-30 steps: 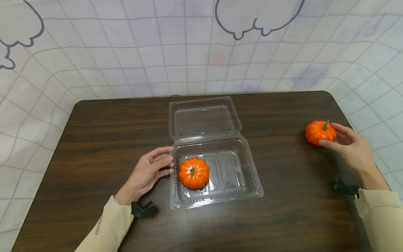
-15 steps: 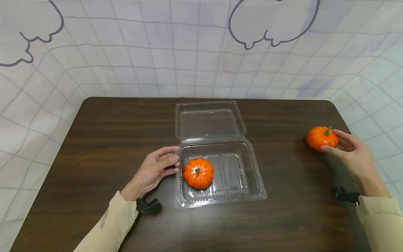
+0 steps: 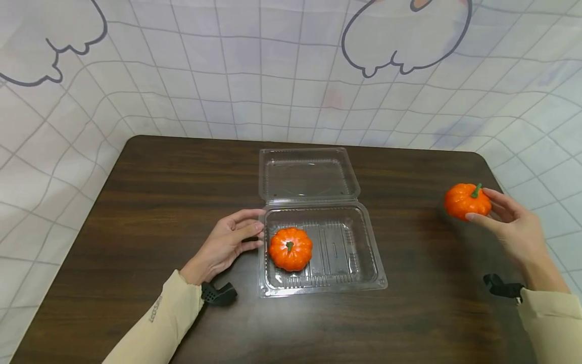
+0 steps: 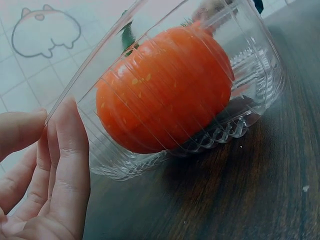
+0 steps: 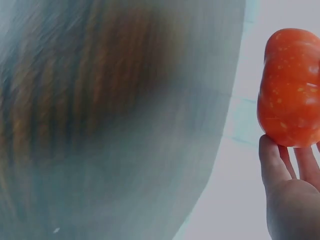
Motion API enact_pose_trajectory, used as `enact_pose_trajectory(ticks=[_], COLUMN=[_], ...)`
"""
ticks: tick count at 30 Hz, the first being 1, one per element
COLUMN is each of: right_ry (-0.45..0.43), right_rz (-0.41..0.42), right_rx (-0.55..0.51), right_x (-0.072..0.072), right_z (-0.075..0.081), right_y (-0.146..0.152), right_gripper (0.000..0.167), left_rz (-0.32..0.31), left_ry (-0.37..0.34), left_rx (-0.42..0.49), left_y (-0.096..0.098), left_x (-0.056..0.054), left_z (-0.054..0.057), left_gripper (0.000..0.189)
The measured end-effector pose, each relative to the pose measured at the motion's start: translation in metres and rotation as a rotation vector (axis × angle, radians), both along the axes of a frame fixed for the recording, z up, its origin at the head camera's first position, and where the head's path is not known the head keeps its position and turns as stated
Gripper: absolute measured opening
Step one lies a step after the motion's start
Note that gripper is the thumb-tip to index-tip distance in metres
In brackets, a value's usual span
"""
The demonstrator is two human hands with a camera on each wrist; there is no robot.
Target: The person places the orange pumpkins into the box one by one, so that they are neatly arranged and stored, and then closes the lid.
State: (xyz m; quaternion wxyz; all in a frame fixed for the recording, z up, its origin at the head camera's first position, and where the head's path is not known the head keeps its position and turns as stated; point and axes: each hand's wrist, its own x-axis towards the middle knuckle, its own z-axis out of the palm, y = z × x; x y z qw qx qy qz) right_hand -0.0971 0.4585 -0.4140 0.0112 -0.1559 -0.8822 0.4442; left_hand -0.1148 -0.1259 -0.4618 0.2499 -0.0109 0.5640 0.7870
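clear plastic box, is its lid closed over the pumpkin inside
No, in the head view the lid lies folded back beyond the base, leaving the orange pumpkin in it uncovered.

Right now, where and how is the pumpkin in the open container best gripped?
Probably around its rounded sides, from above: the pumpkin sits upright in the container, whose lid is folded back, and its small stem offers little to hold.

Open clear container (image 3: 334,245), orange pumpkin (image 3: 291,250) inside, second pumpkin (image 3: 466,201) held
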Motion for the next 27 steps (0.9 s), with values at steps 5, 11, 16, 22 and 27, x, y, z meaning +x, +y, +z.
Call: enact_pose_trajectory(ticks=[5, 11, 16, 22, 27], right_ry=[-0.030, 0.023, 0.098, 0.150, 0.186], right_rz=[0.015, 0.061, 0.085, 0.113, 0.143], right_rx=[0.031, -0.032, -0.157, -0.240, -0.305], right_x=[-0.001, -0.002, 0.000, 0.001, 0.002], right_z=[0.008, 0.017, 0.022, 0.028, 0.033], right_y=[-0.009, -0.018, -0.026, -0.038, -0.049], right_gripper=[0.075, 0.073, 0.072, 0.072, 0.072], left_rz=[-0.005, -0.006, -0.010, -0.013, -0.012], left_ry=[0.010, 0.014, 0.009, 0.017, 0.022], left_rx=[-0.001, 0.000, 0.006, 0.009, 0.019], left_y=[0.000, -0.001, -0.001, -0.001, -0.001], left_x=[-0.001, -0.001, -0.001, -0.001, -0.001], left_z=[-0.002, -0.002, -0.002, -0.001, -0.002], left_gripper=[0.040, 0.039, 0.039, 0.040, 0.039])
